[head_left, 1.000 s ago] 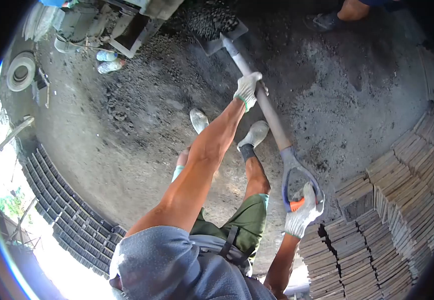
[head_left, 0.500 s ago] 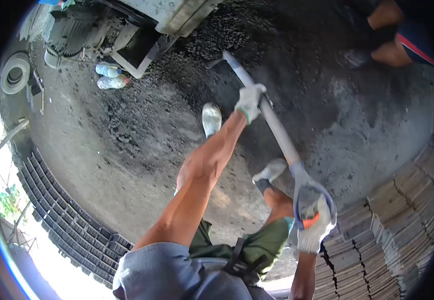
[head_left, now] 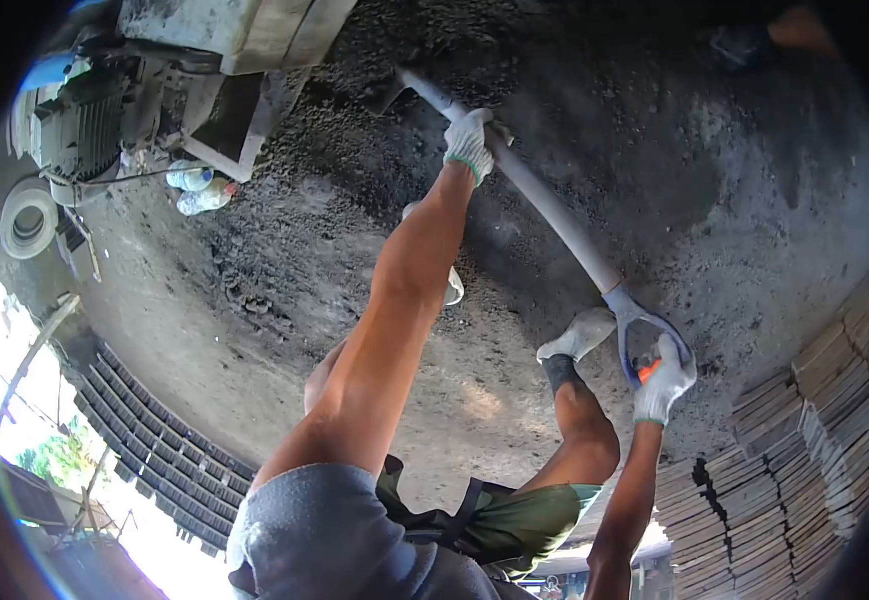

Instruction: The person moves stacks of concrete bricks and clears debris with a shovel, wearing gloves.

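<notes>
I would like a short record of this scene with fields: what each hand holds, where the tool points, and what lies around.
left hand: gloved, closed around the shaft of the shovel, toward the blade
right hand: gloved, closed on the end grip
shovel blade: in the dark gravel pile beside the machine
ground: plastic bottles near the machine
right side: stacked bricks
left side: dark tiles in rows

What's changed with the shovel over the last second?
The shovel was pushed forward, its blade now down at the gravel pile. The left hand kept its hold on the shaft and the right hand on the grip; the bottles stayed put.
</notes>
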